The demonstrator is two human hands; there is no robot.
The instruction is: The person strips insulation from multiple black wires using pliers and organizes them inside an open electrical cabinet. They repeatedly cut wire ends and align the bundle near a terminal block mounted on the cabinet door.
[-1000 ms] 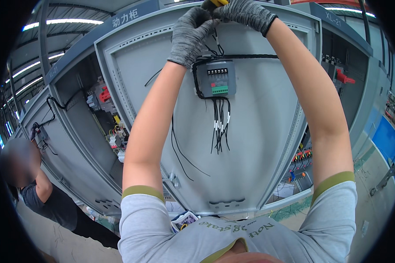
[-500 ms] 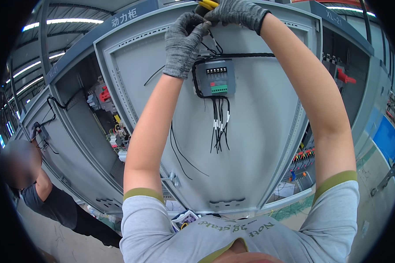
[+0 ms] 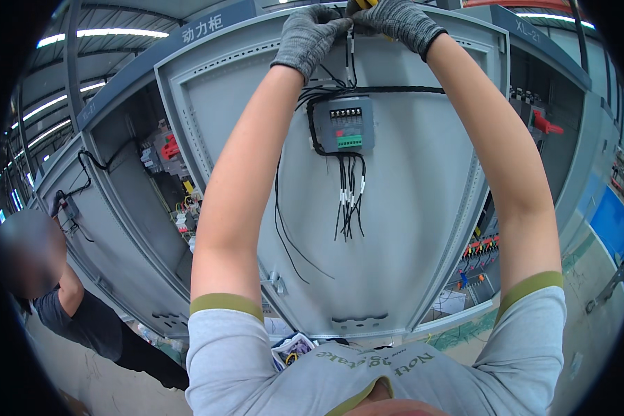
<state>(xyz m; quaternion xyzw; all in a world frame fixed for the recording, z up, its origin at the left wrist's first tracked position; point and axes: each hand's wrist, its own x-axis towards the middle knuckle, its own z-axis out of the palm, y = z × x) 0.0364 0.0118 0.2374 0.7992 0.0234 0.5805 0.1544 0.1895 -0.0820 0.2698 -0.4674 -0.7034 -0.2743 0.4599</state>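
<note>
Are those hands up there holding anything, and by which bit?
The right hand holds a yellow-handled tool, seemingly by its handles; the rest doesn't show clearly. The left hand is by a black wire; whether it pinches it can't be told.

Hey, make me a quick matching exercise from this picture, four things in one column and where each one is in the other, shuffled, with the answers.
Things
1. Right hand
2. Green terminal strip
3. Middle bunch of black wires
4. Blue panel

Places
A. Hanging below the grey module
B. Toward the far right of the view
C. At the top, on a yellow-handled tool
D. Along the lower part of the module's face

Pairs: 1-C, 2-D, 3-A, 4-B
</note>
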